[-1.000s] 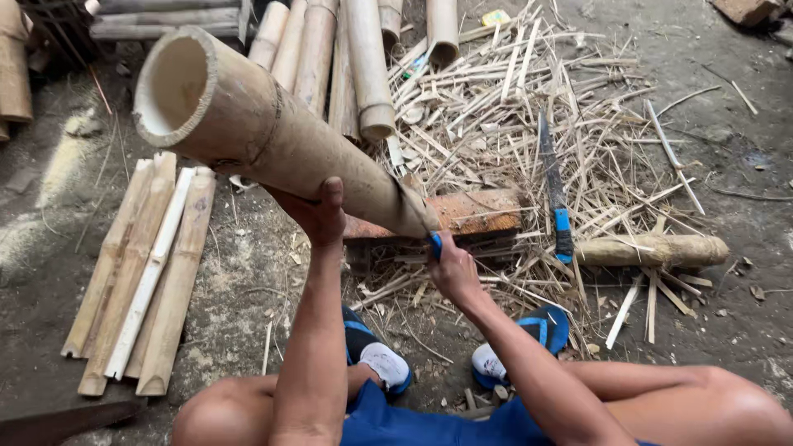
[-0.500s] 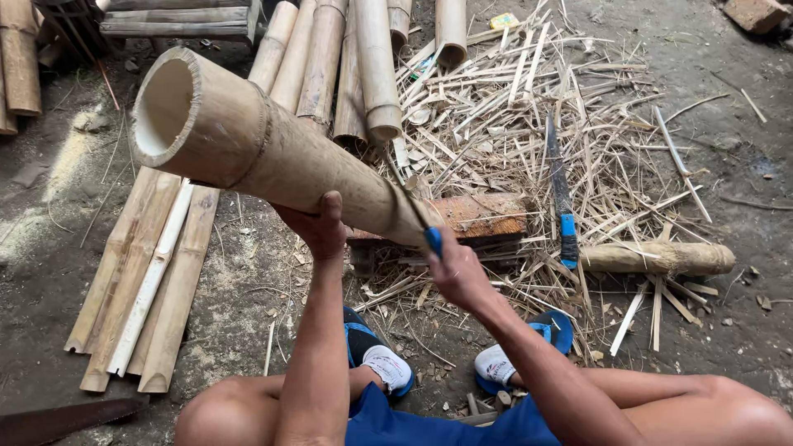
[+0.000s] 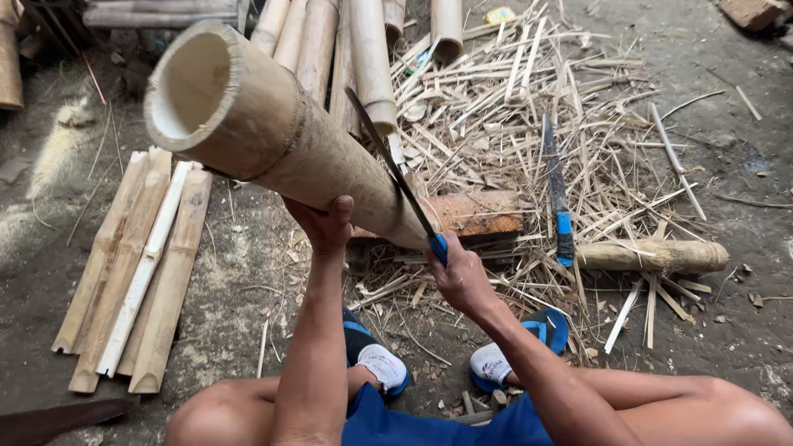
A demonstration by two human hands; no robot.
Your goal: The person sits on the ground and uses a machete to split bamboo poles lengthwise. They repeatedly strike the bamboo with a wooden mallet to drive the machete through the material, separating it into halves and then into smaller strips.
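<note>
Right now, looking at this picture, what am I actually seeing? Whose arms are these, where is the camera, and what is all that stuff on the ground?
There is no machine here. The camera sits on a person's head and looks down, so the two bare arms coming up from the bottom edge are that person's own, with their knees and sandalled feet below.

The left hand grips the underside of a thick hollow bamboo pole, whose open end tilts up toward the camera. The right hand holds a blue-handled knife, its long blade laid against the pole's side.

On the dirt ground: a row of flat split bamboo slats to the left, whole bamboo poles leaning at the top, a heap of thin splinters and shavings, a second blue-handled blade lying on them, a wooden block under the pole's lower end, and a short round log.
</note>
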